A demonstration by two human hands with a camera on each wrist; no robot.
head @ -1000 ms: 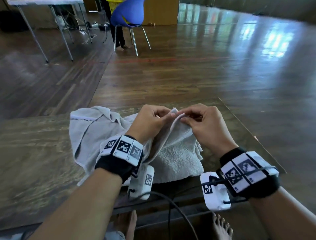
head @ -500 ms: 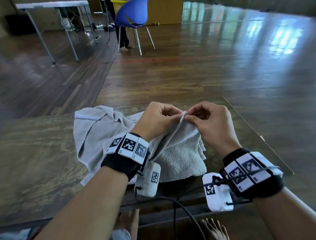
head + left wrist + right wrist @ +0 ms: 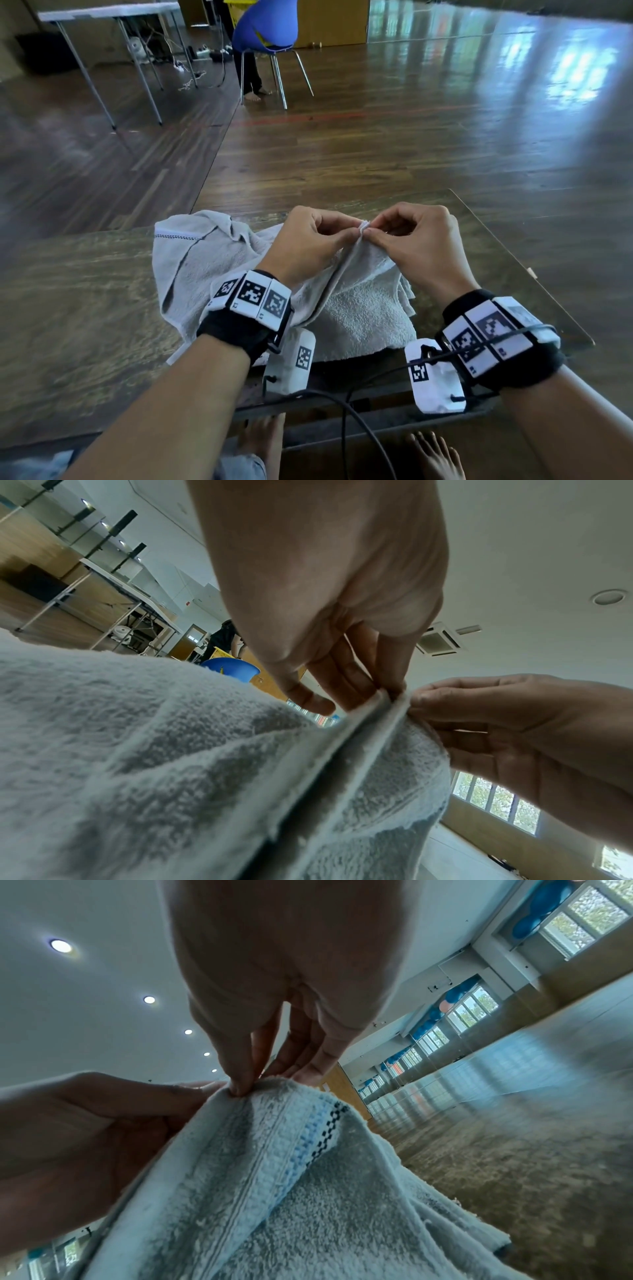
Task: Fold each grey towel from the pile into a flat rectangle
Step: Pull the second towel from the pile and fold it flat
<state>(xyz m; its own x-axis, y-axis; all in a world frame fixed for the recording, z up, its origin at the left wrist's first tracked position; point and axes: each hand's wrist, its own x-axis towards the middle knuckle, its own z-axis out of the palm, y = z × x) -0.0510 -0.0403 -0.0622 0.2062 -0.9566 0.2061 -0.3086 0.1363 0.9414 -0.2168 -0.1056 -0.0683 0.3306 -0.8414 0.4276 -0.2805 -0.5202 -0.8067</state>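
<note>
Head view, read from left to right: a white-topped folding table (image 3: 106,8) stands at the far left of the room on a dark wooden floor (image 3: 445,144), with cables lying under it. Next along, a blue chair (image 3: 265,25) on metal legs stands near the back wall, with a person's bare feet visible beneath it.

On the near wooden table (image 3: 68,308), a grey towel (image 3: 359,308) lies in a crumpled heap, its left portion bunched up and showing a dark stitched stripe along one hem. The heap sits between the forearms, close to the near edge of the table. Whether it is one towel or several cannot be told.

Left hand (image 3: 308,240): fingers curled, thumb and fingertips pinched on a raised edge of the towel. Left wrist view confirms this: the left hand (image 3: 325,588) grips a doubled hem of the towel (image 3: 171,777) from above, with layers pressed together between the fingers.

Right hand (image 3: 418,243): also curled and pinching the same raised edge, just beside the left fingertips, the two hands almost touching. Right wrist view shows the right hand (image 3: 284,974) with thumb and fingers nipping the top of the towel (image 3: 274,1191), which hangs down from the pinch and carries a blue and black checked stripe.

Both wrists carry black bands with square black-and-white markers. Bare feet show below the table edge.
</note>
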